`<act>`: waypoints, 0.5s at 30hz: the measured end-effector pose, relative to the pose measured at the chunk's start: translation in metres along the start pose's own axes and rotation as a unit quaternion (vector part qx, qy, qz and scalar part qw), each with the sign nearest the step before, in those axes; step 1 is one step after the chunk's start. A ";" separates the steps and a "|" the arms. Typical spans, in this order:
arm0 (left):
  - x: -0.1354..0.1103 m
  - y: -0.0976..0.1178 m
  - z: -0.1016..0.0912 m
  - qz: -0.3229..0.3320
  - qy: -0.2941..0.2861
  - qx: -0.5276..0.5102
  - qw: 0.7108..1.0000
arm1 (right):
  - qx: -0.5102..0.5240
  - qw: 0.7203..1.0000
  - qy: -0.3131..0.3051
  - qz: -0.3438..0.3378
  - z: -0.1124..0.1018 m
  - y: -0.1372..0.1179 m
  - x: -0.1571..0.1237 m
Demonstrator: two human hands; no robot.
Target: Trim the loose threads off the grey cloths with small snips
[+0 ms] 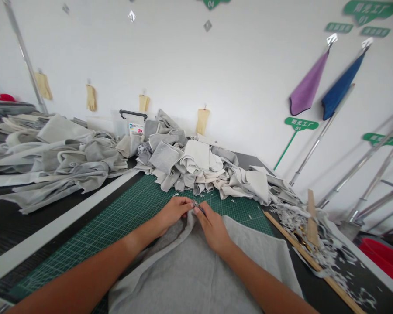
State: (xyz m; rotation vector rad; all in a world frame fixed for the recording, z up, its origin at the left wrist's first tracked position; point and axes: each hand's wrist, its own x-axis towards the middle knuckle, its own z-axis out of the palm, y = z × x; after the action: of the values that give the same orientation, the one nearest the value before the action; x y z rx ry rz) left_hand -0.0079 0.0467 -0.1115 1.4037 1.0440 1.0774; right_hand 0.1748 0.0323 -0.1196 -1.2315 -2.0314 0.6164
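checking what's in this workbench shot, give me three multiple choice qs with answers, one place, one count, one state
1. Where does the grey cloth lie?
A) Hung on a hook
B) On the green cutting mat
C) In a red tub

2. How many cloths hang on the wall at the right?
A) Two
B) Five
C) None

3. How do the hands stand?
A) Far apart
B) Both raised above the cloth
C) Close together at the cloth's edge

Answers:
1. B, the cloth spreads across the mat.
2. A, a purple cloth and a blue cloth hang there.
3. C, the left hand and right hand nearly meet at the edge.
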 end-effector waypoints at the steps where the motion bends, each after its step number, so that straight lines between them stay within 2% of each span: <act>1: 0.001 0.000 0.000 -0.001 0.000 0.000 1.000 | 0.000 1.000 -0.002 0.000 0.000 0.000 0.000; 15: -0.001 0.003 0.002 0.011 0.008 0.015 1.000 | 0.009 1.000 -0.002 -0.009 -0.001 -0.001 -0.002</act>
State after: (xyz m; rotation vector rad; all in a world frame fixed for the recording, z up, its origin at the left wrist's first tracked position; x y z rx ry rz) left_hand -0.0065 0.0447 -0.1083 1.4351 1.0636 1.0948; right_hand 0.1752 0.0302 -0.1188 -1.2018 -2.0328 0.6286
